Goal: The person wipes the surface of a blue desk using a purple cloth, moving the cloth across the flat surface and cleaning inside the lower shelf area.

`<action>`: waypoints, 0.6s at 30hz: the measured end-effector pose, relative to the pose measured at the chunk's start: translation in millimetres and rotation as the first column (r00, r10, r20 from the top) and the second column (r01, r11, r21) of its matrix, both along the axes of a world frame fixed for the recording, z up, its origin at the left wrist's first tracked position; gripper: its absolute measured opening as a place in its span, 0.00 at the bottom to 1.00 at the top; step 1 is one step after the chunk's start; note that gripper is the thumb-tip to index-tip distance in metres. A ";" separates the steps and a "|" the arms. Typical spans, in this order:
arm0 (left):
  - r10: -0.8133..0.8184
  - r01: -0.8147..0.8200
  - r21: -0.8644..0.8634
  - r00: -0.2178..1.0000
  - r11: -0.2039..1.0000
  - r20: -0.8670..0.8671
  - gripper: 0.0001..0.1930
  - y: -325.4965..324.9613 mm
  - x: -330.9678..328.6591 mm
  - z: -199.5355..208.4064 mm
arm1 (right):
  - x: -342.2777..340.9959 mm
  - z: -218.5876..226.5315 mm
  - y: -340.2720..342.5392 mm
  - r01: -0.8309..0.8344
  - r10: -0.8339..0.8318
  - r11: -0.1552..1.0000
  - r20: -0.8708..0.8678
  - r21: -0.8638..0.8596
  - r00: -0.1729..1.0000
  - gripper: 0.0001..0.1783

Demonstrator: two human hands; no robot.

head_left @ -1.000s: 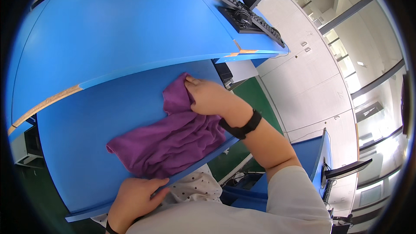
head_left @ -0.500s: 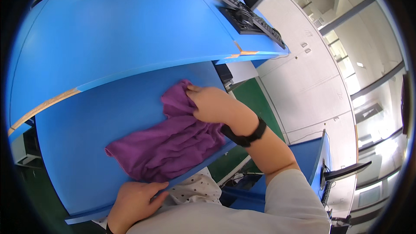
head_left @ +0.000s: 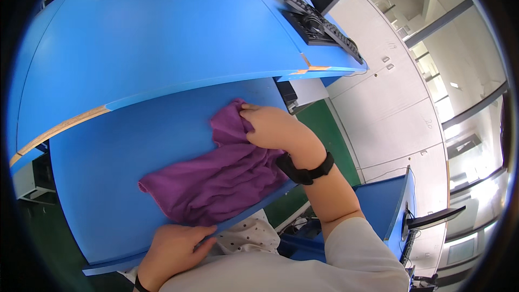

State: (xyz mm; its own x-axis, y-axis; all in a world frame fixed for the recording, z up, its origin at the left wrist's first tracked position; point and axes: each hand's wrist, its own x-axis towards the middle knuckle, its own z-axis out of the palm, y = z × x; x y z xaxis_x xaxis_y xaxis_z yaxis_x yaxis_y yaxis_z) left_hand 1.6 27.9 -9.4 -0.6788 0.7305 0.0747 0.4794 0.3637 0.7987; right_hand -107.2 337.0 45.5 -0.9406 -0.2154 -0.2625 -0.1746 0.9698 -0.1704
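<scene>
A rumpled purple cloth lies on a blue pull-out board, spread towards the board's near edge. My right hand has its fingers curled into the cloth's far corner; some of the fingertips are hidden in the folds. My left hand rests at the near edge of the board, just below the cloth, with thumb and fingers apart and nothing held. A black band sits on my right wrist.
Above the board, a wide blue desktop overhangs the far side. A black keyboard leans over a dark pad at its far right. Pale cabinets line the right, beside a lower blue desk carrying a monitor.
The whole view has shifted slightly, so everything appears a little further right. My right hand stays on the cloth's corner and my left hand stays at the board's edge.
</scene>
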 end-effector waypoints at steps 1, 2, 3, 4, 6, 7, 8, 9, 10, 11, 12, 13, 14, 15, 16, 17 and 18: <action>-0.015 0.016 0.028 1.000 0.999 -0.021 0.12 2.4 -0.3 0.6 | -1.0 0.1 0.9 0.003 -0.003 1.000 0.001 -0.002 1.000 0.31; -0.019 0.020 0.027 1.000 0.999 -0.020 0.12 3.2 -1.2 1.8 | -3.8 0.9 2.7 0.008 -0.008 1.000 0.015 -0.001 1.000 0.32; -0.031 0.031 0.003 1.000 1.000 -0.002 0.12 3.9 -2.3 3.5 | -6.3 1.8 5.2 0.015 -0.015 1.000 0.028 0.000 0.999 0.33; -0.052 0.052 -0.018 0.999 0.998 0.017 0.12 4.5 -2.9 5.9 | -8.1 -2.5 9.8 0.032 -0.032 0.999 0.028 0.003 0.999 0.33; -0.064 0.065 -0.043 0.998 0.997 0.028 0.13 1.9 -3.5 10.4 | -15.0 -16.5 17.9 -0.081 0.073 0.994 -0.113 -0.068 0.991 0.33; -0.046 0.049 -0.071 0.998 0.996 0.044 0.13 0.2 -3.3 10.0 | -14.5 -15.4 15.7 -0.082 0.074 0.994 -0.113 -0.067 0.991 0.33; -0.044 0.047 -0.070 0.998 0.996 0.043 0.13 -1.2 -3.1 8.3 | -11.4 -14.4 11.9 -0.066 0.057 0.993 -0.089 -0.094 0.994 0.33; -0.046 0.049 -0.074 0.998 0.996 0.042 0.13 -3.1 -2.7 6.6 | -8.0 -12.9 6.7 -0.050 0.043 0.991 -0.064 -0.121 0.997 0.33; -0.039 0.042 -0.080 0.998 0.996 0.043 0.13 -4.0 -1.1 5.7 | -2.0 -9.1 2.9 -0.064 0.056 0.991 -0.062 -0.120 0.996 0.33; -0.029 0.032 -0.080 0.999 0.996 0.046 0.13 -3.2 -0.9 6.0 | 7.9 -3.7 1.5 -0.029 0.028 0.996 -0.020 -0.087 0.999 0.33; -0.043 0.044 -0.057 0.999 0.997 0.023 0.13 -1.2 -1.8 6.8 | 11.5 -1.4 0.4 0.003 -0.002 0.999 0.021 -0.054 1.000 0.33; -0.070 0.070 -0.035 0.998 0.997 -0.002 0.13 -0.3 -3.2 7.6 | 11.5 -2.0 -0.2 0.006 -0.005 0.998 0.021 -0.056 1.000 0.33; -0.074 0.074 -0.038 0.997 0.997 -0.002 0.13 -0.1 -3.7 8.4 | 10.0 -2.5 0.0 0.006 -0.006 0.999 0.004 -0.041 1.000 0.33; -0.074 0.075 -0.053 0.997 0.996 0.021 0.13 0.2 -4.1 9.3 | 8.2 -2.9 0.8 0.008 -0.009 1.000 -0.014 -0.026 1.000 0.32; -0.078 0.081 -0.066 0.996 0.995 0.045 0.13 1.5 -4.4 9.0 | 3.7 -6.1 1.8 0.018 -0.018 0.999 -0.013 -0.028 1.000 0.32; -0.089 0.092 -0.065 0.995 0.994 0.043 0.13 1.3 -3.9 10.7 | -2.2 -8.4 1.0 -0.001 0.000 1.000 -0.053 -0.029 0.999 0.32; -0.079 0.083 -0.073 0.995 0.994 0.053 0.13 0.3 -3.4 12.8 | -3.7 -9.7 0.7 -0.020 0.017 0.999 -0.093 -0.028 0.996 0.32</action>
